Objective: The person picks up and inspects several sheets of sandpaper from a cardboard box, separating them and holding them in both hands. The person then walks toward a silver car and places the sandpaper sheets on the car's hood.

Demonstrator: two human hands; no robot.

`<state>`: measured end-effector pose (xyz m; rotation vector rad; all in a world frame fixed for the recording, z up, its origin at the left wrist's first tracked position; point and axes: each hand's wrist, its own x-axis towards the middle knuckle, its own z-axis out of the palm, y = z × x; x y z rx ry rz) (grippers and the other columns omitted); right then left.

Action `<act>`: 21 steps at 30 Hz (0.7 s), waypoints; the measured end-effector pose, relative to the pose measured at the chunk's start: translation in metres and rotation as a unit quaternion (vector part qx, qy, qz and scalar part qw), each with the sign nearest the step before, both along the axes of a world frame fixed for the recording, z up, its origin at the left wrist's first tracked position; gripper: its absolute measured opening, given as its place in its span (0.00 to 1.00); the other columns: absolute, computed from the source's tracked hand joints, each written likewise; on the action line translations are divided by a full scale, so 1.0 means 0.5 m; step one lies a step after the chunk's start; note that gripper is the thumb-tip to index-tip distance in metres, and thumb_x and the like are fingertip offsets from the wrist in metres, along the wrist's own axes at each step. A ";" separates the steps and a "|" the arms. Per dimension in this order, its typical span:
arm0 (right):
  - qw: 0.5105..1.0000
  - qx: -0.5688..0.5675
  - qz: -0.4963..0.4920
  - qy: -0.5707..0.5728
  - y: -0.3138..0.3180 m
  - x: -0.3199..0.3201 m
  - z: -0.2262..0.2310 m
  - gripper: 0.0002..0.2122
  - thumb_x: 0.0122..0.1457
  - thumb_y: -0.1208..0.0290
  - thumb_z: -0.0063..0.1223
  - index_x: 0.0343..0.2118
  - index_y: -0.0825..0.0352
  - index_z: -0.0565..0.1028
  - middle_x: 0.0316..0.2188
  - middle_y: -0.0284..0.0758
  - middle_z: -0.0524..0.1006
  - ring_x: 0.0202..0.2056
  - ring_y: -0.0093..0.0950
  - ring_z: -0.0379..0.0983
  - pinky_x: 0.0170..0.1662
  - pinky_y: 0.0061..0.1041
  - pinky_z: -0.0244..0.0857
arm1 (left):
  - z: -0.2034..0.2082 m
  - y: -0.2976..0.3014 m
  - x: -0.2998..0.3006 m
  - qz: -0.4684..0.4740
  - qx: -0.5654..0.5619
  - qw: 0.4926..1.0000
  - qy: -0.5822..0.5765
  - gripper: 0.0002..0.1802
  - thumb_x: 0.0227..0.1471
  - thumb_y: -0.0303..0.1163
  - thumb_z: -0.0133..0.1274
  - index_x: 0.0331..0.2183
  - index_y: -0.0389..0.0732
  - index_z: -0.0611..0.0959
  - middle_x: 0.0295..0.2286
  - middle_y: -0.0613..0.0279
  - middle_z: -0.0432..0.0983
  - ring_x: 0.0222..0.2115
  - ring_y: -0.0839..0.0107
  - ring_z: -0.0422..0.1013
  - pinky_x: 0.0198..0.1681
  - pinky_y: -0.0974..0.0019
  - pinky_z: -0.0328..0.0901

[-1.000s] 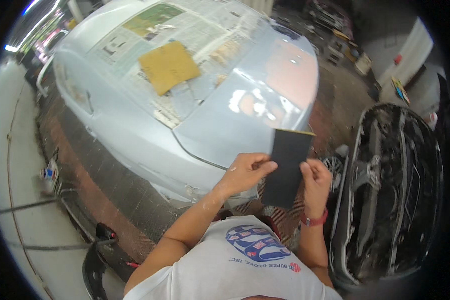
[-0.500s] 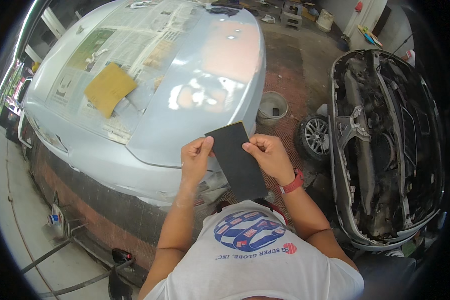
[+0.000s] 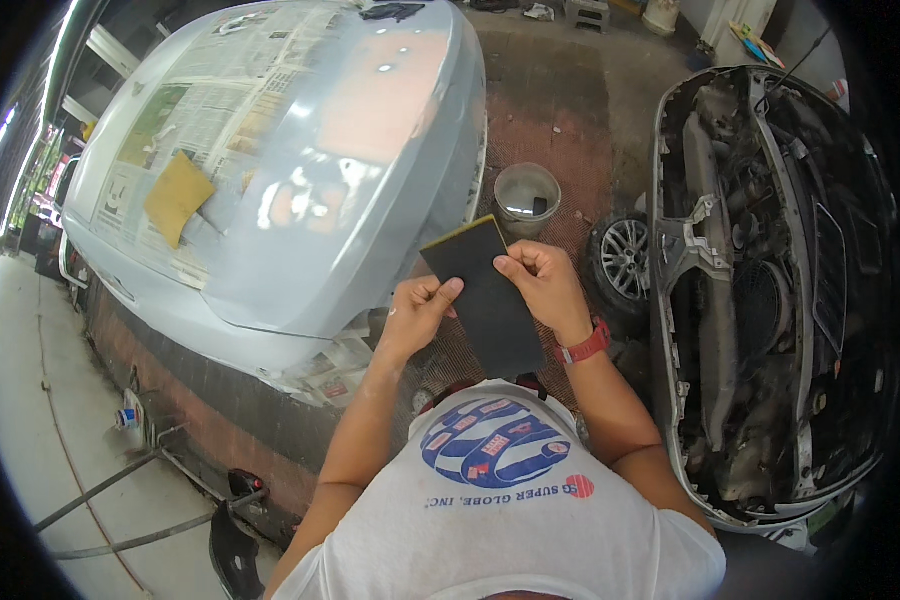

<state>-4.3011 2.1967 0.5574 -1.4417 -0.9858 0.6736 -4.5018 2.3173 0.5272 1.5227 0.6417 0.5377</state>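
A dark sheet of sandpaper (image 3: 490,300) hangs between my hands, its black face up and a yellow strip showing along the top edge. My left hand (image 3: 420,315) pinches its left side between thumb and curled fingers. On the right edge, higher up, my right hand (image 3: 548,288) grips it the same way. Ahead and to the left stands a pale grey car body (image 3: 300,285) with whitish and pinkish patches. A yellow-backed sheet (image 3: 178,198) lies on newspaper (image 3: 255,100) covering part of that car.
A bucket (image 3: 502,207) with a small dark object inside stands on the red-brown floor beyond my hands. To my right are a wheel (image 3: 622,260) and a large car part (image 3: 705,250) with its inner side exposed. Metal bars (image 3: 100,490) stand at the lower left.
The view has shifted, so the car sits further left. My left hand has slid a little down the sandpaper's side, and the yellow strip at its top edge shows wider.
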 end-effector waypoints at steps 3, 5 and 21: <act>1.000 0.000 0.006 0.024 -0.017 0.056 -0.022 0.11 0.67 0.70 0.62 0.30 0.71 0.79 0.20 0.24 0.73 0.24 0.11 0.63 0.27 0.20 0.58 | -0.026 -0.043 0.035 -0.026 -0.010 0.999 0.040 0.27 0.69 0.47 0.59 0.26 0.34 0.86 0.19 0.70 0.76 0.23 0.81 0.70 0.29 0.72 0.66; 0.999 0.002 0.011 0.035 -0.021 0.086 -0.037 0.11 0.67 0.70 0.62 0.30 0.71 0.79 0.21 0.23 0.73 0.24 0.11 0.63 0.27 0.20 0.58 | -0.048 -0.067 0.052 -0.030 -0.011 0.997 0.068 0.27 0.68 0.48 0.59 0.25 0.35 0.86 0.20 0.70 0.76 0.23 0.80 0.71 0.29 0.72 0.66; 0.996 0.003 -0.026 0.084 -0.026 0.167 -0.131 0.14 0.68 0.66 0.63 0.28 0.71 0.78 0.19 0.23 0.71 0.23 0.13 0.60 0.26 0.24 0.55 | -0.114 -0.147 0.087 -0.020 -0.032 0.978 0.207 0.21 0.67 0.45 0.61 0.30 0.36 0.86 0.25 0.63 0.80 0.27 0.77 0.75 0.33 0.69 0.70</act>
